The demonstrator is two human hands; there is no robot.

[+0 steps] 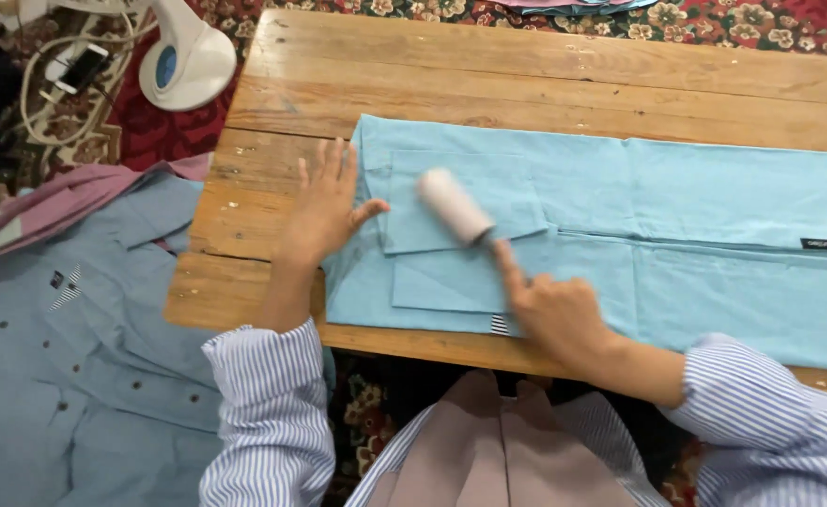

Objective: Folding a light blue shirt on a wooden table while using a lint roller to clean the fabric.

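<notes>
Light blue cloth [676, 235] lies folded across the wooden table [526, 75]. The right hand [554, 314] grips a lint roller [456, 207], its white roll at eleven o'clock from the knuckles. The left hand [324, 202] presses flat, fingers spread, on the cloth's nine o'clock edge.

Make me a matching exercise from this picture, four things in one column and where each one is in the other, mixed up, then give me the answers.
Things:
1. lint roller
2. left hand
3. grey-blue shirt
4. white iron

Places:
A. on the floor beyond the table's left corner
B. flat on the light blue garment's left edge
C. on the floor left of the table
D. in the right hand, on the garment

Pairs: 1-D, 2-B, 3-C, 4-A
</notes>
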